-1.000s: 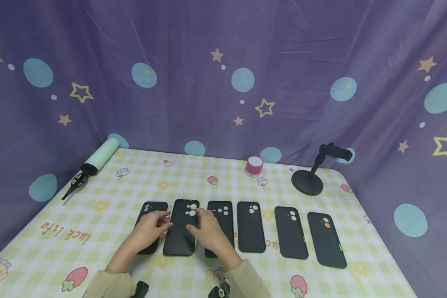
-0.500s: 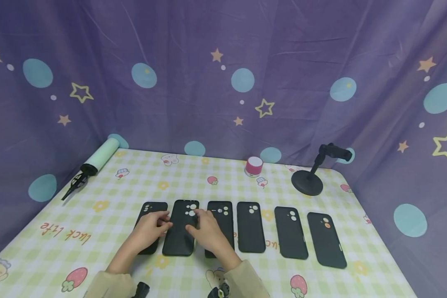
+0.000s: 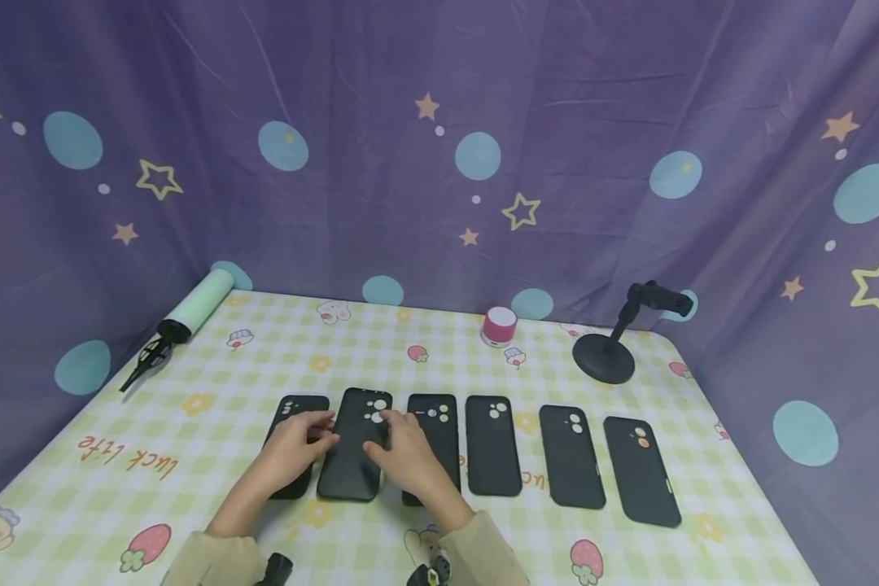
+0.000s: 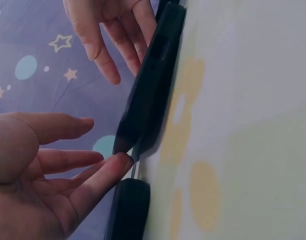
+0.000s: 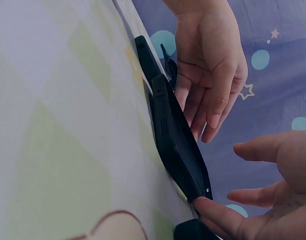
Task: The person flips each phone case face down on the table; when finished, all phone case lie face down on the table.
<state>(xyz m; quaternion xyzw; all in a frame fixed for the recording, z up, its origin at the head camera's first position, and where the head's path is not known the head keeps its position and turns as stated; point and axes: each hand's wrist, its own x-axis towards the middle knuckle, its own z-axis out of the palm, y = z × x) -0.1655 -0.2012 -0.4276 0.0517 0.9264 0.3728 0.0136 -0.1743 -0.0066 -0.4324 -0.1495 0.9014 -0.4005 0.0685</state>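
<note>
A black phone case (image 3: 353, 456), second from the left in a row of several, lies between my two hands, slightly tilted off the table. My left hand (image 3: 289, 449) reaches over the leftmost case (image 3: 313, 405), its fingertips at the middle case's left edge. In the left wrist view one fingertip meets the edge of that case (image 4: 150, 85). My right hand (image 3: 410, 457) covers part of the third case (image 3: 448, 443), with straight fingers along the right edge near the camera holes. A fingertip touches the case's end (image 5: 180, 145) in the right wrist view.
Three more black cases, a fourth (image 3: 493, 456), a fifth (image 3: 571, 460) and a sixth (image 3: 640, 480), lie to the right. Behind stand a pink-and-white round container (image 3: 500, 327) and a black stand (image 3: 605, 359). A mint-green roll (image 3: 201, 305) lies at the left edge.
The case between my hands has shifted slightly left and its far end has turned a little, sitting higher in the head view. Both hands have hardly moved.
</note>
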